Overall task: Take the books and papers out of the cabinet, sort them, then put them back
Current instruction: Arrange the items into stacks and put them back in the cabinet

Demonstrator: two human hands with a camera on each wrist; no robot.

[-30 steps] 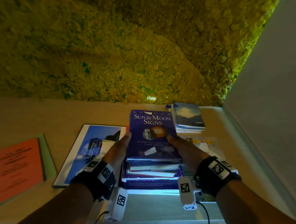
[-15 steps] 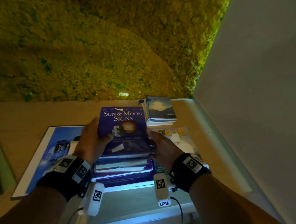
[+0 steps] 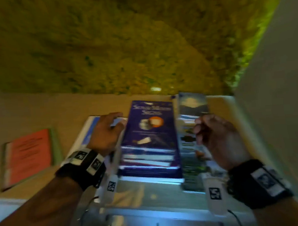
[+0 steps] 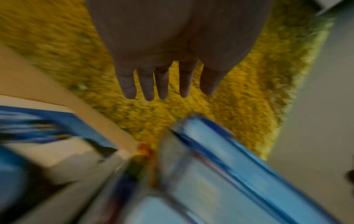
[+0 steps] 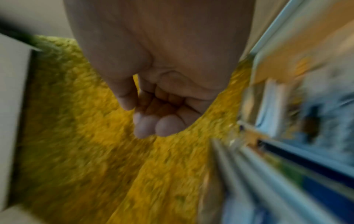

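Note:
A stack of books [image 3: 148, 158] lies on the tan surface [image 3: 30, 110], topped by the purple "Sun & Moon Signs" book [image 3: 151, 128]. My left hand [image 3: 113, 122] hovers just left of the stack with straight, spread fingers [image 4: 145, 91] and holds nothing. My right hand [image 3: 200, 128] hangs to the right of the stack, over a colourful magazine [image 3: 191, 155]. Its fingers [image 5: 166, 125] are loosely curled around nothing. Neither hand touches the stack. The frames are blurred by motion.
A spiral notebook [image 3: 192, 104] lies behind the magazine. A large blue-and-white sheet [image 3: 89, 134] lies left of the stack, an orange booklet [image 3: 29, 154] farther left. Yellow-green carpet [image 3: 122, 44] lies beyond. A white panel [image 3: 276, 104] rises at the right; a pale ledge [image 3: 151, 201] is nearest me.
Both hands have let go of the sides of the book stack and drawn apart, the left out to the left and the right out to the right. The stack stays put.

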